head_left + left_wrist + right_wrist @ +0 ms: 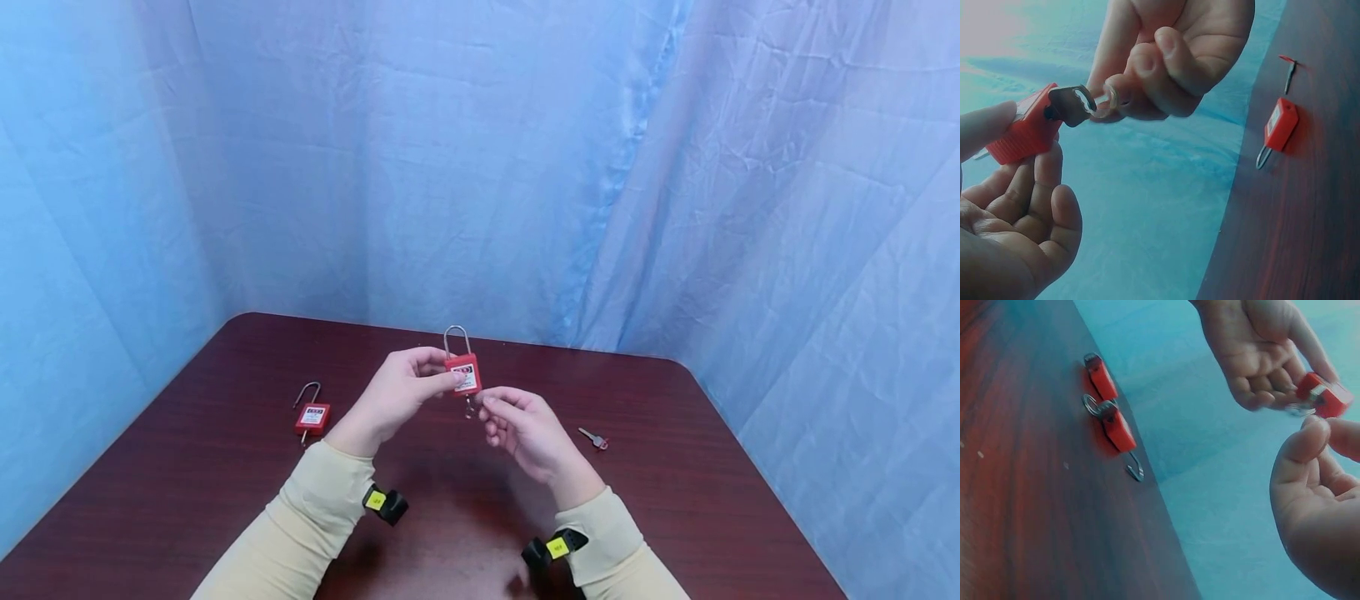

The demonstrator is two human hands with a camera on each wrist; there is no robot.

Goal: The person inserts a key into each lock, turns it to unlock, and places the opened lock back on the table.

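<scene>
Right hand (525, 433) pinching key (1072, 105) seated in red padlock (464, 374), left hand (397, 396) gripping lock body, mid-air over tabletop (675, 500) centre. Second padlock (312, 415) left, loose key (594, 438) right, both well off edges.

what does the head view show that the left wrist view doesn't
Only the head view shows the held padlock's shackle standing upright above its body, both cream sleeves, the wrist straps and the whole table with the blue cloth behind it.

Only the left wrist view shows the dark-headed key sitting in the held padlock's base, with its ring in the right hand's grip.

Both show the left hand gripping the red padlock, the second padlock and a loose key lying on the table.
</scene>
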